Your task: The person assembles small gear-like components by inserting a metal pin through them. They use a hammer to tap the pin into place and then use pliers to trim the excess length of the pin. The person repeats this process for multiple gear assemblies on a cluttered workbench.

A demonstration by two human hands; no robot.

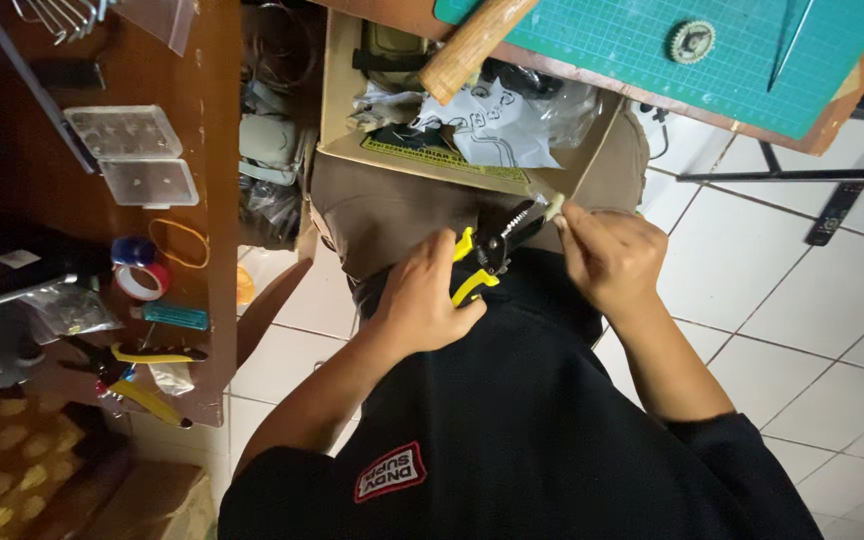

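Over white floor tiles, left hand grips pliers; right-hand fingertips pinch small pale piece.

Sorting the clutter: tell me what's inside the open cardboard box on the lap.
Inside the cardboard box: crumpled white paper, clear plastic bags, dark items. A wooden handle overhangs it; whatever is below stays hidden.

A green cutting mat lies on a worktop. A cardboard box holds what may be crumpled plastic. Two tape rolls sit on a wooden shelf.
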